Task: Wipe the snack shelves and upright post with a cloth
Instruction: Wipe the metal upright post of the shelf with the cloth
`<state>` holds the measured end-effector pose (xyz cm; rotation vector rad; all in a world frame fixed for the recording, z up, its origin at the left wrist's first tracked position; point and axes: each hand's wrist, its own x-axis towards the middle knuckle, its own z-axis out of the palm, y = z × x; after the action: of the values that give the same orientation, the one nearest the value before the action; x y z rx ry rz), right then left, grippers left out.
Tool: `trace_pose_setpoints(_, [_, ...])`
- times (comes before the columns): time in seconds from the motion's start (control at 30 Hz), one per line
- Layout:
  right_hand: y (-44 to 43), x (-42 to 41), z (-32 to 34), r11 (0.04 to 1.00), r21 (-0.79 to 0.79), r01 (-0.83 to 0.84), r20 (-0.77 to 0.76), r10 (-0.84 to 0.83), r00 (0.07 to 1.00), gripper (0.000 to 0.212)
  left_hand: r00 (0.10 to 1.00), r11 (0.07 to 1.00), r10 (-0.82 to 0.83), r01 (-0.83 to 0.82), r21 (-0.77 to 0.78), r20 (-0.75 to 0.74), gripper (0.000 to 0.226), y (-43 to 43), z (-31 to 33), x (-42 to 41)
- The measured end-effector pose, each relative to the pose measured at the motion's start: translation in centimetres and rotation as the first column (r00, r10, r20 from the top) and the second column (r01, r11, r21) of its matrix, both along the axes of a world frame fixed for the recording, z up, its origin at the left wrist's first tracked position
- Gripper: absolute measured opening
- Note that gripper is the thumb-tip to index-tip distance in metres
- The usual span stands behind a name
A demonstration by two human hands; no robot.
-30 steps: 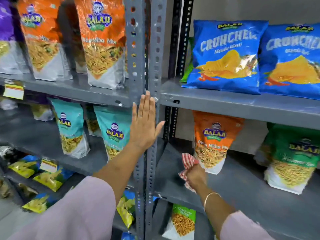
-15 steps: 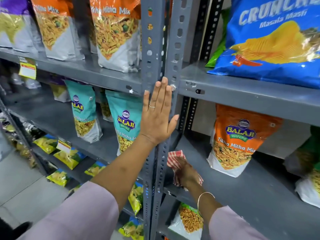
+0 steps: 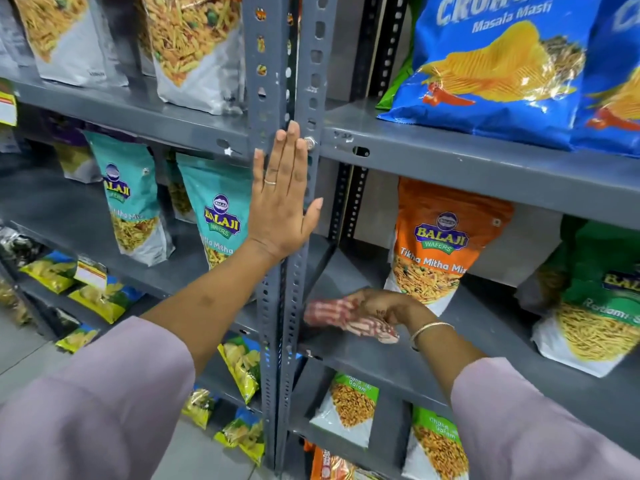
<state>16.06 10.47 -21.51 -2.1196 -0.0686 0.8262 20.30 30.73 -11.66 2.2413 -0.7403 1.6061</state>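
A grey perforated upright post runs down the middle between two shelf bays. My left hand lies flat against it, fingers together and pointing up, holding nothing. My right hand presses a red-and-white striped cloth onto the grey middle shelf of the right bay, close to the post. The cloth is blurred and partly covered by my fingers.
An orange Balaji snack bag stands just behind the cloth. A green bag stands further right. Blue Crunchex bags fill the shelf above. Teal bags and yellow packets occupy the left bay.
The view has moved closer to the shelves. My right hand has slid the cloth along the shelf near the post. My left hand stays flat on the post.
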Motion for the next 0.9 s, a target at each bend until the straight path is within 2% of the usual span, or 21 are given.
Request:
trace_pose_setpoints(0.07, [0.5, 0.8, -1.4, 0.972, -0.004, 0.234, 0.228, -0.227, 0.947, 0.037, 1.0, 1.0, -0.006, 0.006, 0.011, 0.003, 0.083, 0.0, -0.2, 0.0])
trace_pose_setpoints(0.1, [0.7, 1.3, -3.0, 0.953, -0.067, 0.294, 0.302, -0.262, 0.917, 0.042, 1.0, 1.0, -0.017, 0.017, 0.02, 0.012, 0.083, 0.1, -0.3, 0.1])
trace_pose_setpoints(0.13, [0.9, 1.6, -4.9, 0.948, -0.15, 0.283, 0.325, -0.223, 0.919, 0.048, 1.0, 0.999, -0.022, 0.021, 0.026, 0.021, 0.083, 0.1, -0.2, 0.2])
trace_pose_setpoints(0.2, [1.2, 2.2, -8.9, 0.89, -0.427, 0.161, 0.412, 0.032, 0.911, 0.057, 0.999, 0.999, -0.028, 0.028, 0.03, 0.02, 0.08, 0.2, 0.0, 0.4])
trace_pose_setpoints(0.27, [1.4, 2.7, -10.2, 0.799, -0.589, 0.122, 0.546, 0.283, 0.788, 0.06, 0.998, 0.999, -0.041, 0.04, 0.022, 0.048, 0.074, 0.2, -0.4, 0.7])
trace_pose_setpoints(0.3, [1.6, 3.3, -9.6, 0.805, -0.581, 0.116, 0.584, 0.314, 0.749, 0.058, 0.997, 0.999, -0.047, 0.046, 0.02, 0.063, 0.073, 0.1, -0.5, 0.8])
trace_pose_setpoints(0.33, [1.6, 3.9, -8.9, 0.835, -0.534, 0.133, 0.604, 0.266, 0.752, 0.056, 0.996, 0.998, -0.056, 0.055, 0.018, 0.066, 0.072, 0.1, -0.5, 0.8])
trace_pose_setpoints(0.4, [0.9, 6.3, -8.3, 0.827, -0.52, 0.214, 0.537, 0.122, 0.835, 0.056, 0.995, 0.998, -0.069, 0.069, 0.015, 0.067, 0.069, 0.2, -0.5, 0.8])
trace_pose_setpoints(0.5, [0.1, 10.8, -10.3, 0.728, -0.522, 0.445, 0.51, -0.152, 0.847, 0.07, 0.995, 0.997, -0.071, 0.07, 0.019, 0.073, 0.068, 0.2, -0.5, 0.8])
trace_pose_setpoints(0.57, [-0.2, 13.7, -10.9, 0.717, -0.491, 0.495, 0.446, -0.281, 0.85, 0.085, 0.994, 0.997, -0.075, 0.073, 0.018, 0.082, 0.068, 0.2, -0.5, 0.8])
trace_pose_setpoints(0.63, [-1.0, 15.6, -10.7, 0.725, -0.506, 0.466, 0.424, -0.262, 0.867, 0.101, 0.993, 0.997, -0.078, 0.077, 0.02, 0.089, 0.068, 0.2, -0.7, 0.9])
trace_pose_setpoints(0.7, [-2.1, 17.7, -10.8, 0.699, -0.572, 0.43, 0.427, -0.194, 0.883, 0.104, 0.992, 0.997, -0.072, 0.071, 0.02, 0.102, 0.068, 0.2, -0.8, 1.0])
trace_pose_setpoints(0.87, [-1.4, 17.4, -9.6, 0.743, -0.591, 0.313, 0.526, 0.061, 0.848, 0.077, 0.99, 0.997, -0.076, 0.074, 0.018, 0.115, 0.068, 0.1, -0.9, 1.0])
trace_pose_setpoints(0.9, [-1.3, 17.1, -9.5, 0.76, -0.573, 0.306, 0.533, 0.063, 0.844, 0.07, 0.991, 0.997, -0.076, 0.075, 0.016, 0.111, 0.068, 0.1, -0.8, 1.0])
